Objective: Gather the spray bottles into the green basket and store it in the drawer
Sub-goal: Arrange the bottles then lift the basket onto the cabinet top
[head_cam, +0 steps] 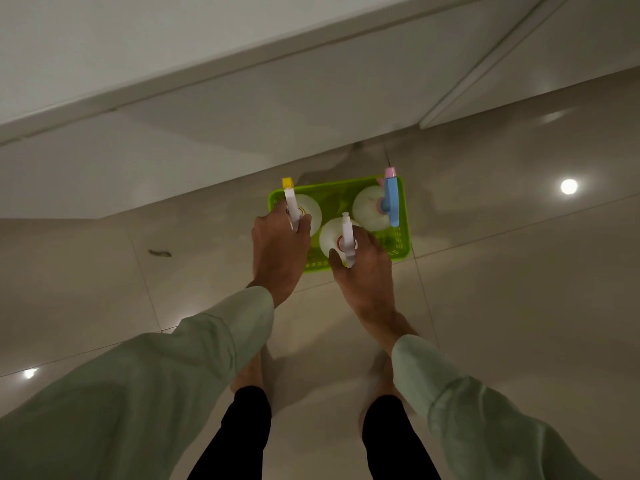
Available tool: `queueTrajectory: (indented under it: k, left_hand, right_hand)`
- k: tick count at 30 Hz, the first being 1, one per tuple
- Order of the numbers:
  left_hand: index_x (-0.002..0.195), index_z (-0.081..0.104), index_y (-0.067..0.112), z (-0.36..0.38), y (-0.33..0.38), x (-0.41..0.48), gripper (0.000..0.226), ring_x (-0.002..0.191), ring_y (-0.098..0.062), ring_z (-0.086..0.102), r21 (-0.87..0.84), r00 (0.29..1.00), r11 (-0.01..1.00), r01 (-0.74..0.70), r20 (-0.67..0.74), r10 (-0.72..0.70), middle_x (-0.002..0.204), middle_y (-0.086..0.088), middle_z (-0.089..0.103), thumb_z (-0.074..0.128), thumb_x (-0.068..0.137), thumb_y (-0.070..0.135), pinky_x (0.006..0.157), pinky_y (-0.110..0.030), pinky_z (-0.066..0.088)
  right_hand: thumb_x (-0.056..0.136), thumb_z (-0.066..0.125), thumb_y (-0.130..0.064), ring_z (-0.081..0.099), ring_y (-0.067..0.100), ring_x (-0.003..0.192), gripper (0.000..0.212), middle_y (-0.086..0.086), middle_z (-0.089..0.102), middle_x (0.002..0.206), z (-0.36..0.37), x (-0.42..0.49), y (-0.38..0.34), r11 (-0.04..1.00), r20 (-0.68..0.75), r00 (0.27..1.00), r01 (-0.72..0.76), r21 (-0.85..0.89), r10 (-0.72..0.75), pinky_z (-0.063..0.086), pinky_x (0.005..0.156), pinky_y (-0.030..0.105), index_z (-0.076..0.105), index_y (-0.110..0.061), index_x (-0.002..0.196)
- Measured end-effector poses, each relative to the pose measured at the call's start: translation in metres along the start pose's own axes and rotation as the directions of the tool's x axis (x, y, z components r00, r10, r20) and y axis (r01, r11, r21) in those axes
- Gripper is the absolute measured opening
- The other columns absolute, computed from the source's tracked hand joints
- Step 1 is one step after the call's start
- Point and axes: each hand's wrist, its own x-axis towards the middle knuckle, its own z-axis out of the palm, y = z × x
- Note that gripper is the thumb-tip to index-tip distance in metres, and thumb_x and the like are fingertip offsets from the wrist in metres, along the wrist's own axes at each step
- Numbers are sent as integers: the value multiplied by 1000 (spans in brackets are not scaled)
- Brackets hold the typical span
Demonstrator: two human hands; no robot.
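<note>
A green basket (402, 239) sits on the tiled floor in front of my feet. Three white spray bottles stand upright in it. My left hand (278, 252) grips the neck of the left bottle (309, 207), which has a white trigger and a yellow nozzle. My right hand (363, 273) holds the middle bottle (330, 237) by its white trigger head at the basket's near side. At the basket's far right corner stands the bottle with the blue trigger and pink nozzle (369, 207), untouched.
White cabinet fronts (242, 109) run along the far side above the floor, with a vertical seam (485, 60) at the right. A small dark mark (160, 252) lies on the tiles to the left. My bare feet (375, 382) stand just behind the basket.
</note>
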Motion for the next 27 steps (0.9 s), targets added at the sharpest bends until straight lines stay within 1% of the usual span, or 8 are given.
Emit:
queueTrajectory:
  k: [3, 6, 8, 10, 13, 16, 21, 27]
  left_hand:
    - [103, 63, 8, -1, 0, 1, 26, 82, -37, 62, -2, 1000, 1000, 9, 2, -9, 96, -10, 73, 58, 93, 32, 79, -38, 43]
    - [107, 63, 10, -4, 0, 1, 32, 83, -36, 63, -39, 1000, 999, 20, 12, -20, 94, -10, 73, 59, 92, 37, 79, -41, 48]
    - [109, 63, 12, -5, -1, 2, 34, 85, -31, 61, -41, 999, 999, 28, -14, -29, 92, -8, 72, 58, 92, 41, 75, -32, 38]
    - [110, 64, 14, -7, 0, 2, 35, 87, -27, 56, -18, 998, 999, 43, -43, -44, 95, -6, 72, 57, 92, 43, 71, -24, 24]
    - [101, 66, 13, -7, 1, 3, 33, 87, -30, 57, 3, 999, 999, 33, -43, -33, 90, -7, 72, 56, 93, 43, 66, -22, 16]
    - [89, 67, 10, -5, 2, 5, 33, 80, -29, 52, 22, 997, 998, 64, -36, -64, 83, -9, 70, 55, 94, 40, 65, -23, 15]
    - [86, 67, 5, -1, 3, 2, 33, 82, -36, 56, 24, 997, 996, 83, -4, -83, 79, -14, 69, 53, 96, 33, 70, -28, 24]
    - [88, 69, 7, 2, 5, -4, 31, 80, -36, 56, 17, 998, 998, 54, -18, -54, 80, -12, 70, 53, 96, 33, 67, -26, 18]
  right_hand:
    - [77, 81, -45, 66, 22, 101, 63, 4, 69, 117, -7, -3, -2, 1000, -8, 1000, -7, 29, 7, 56, 79, 32, 61, -13, 127]
    - [79, 73, -58, 62, 21, 112, 63, 2, 64, 121, -23, -6, -2, 1000, -212, 977, 30, -2, -29, 53, 84, 29, 63, -14, 123]
    - [86, 68, -55, 58, 21, 109, 56, 5, 61, 118, -36, -1, -3, 999, -380, 924, 25, -27, -33, 50, 82, 30, 61, -12, 122]
    - [90, 65, -45, 58, 26, 105, 51, 9, 59, 118, -47, 13, -2, 999, -436, 900, -26, -29, 11, 50, 77, 34, 56, -9, 125]
    - [93, 65, -40, 64, 29, 103, 52, 9, 64, 121, -53, 38, 2, 992, -249, 961, -123, -2, 118, 42, 76, 29, 51, -11, 133]
    - [96, 62, -29, 67, 31, 95, 40, 12, 71, 107, -50, 58, 8, 990, -80, 991, -113, -88, 106, 44, 74, 30, 55, -8, 130]
    - [100, 55, -22, 57, 22, 67, 24, 13, 69, 84, -46, 64, 10, 988, -103, 992, -80, -130, 67, 34, 63, 24, 63, -1, 109]
    - [101, 55, -21, 52, 18, 63, 25, 5, 57, 74, -44, 61, 9, 993, -117, 992, -59, -107, 46, 36, 61, 25, 63, 3, 104]
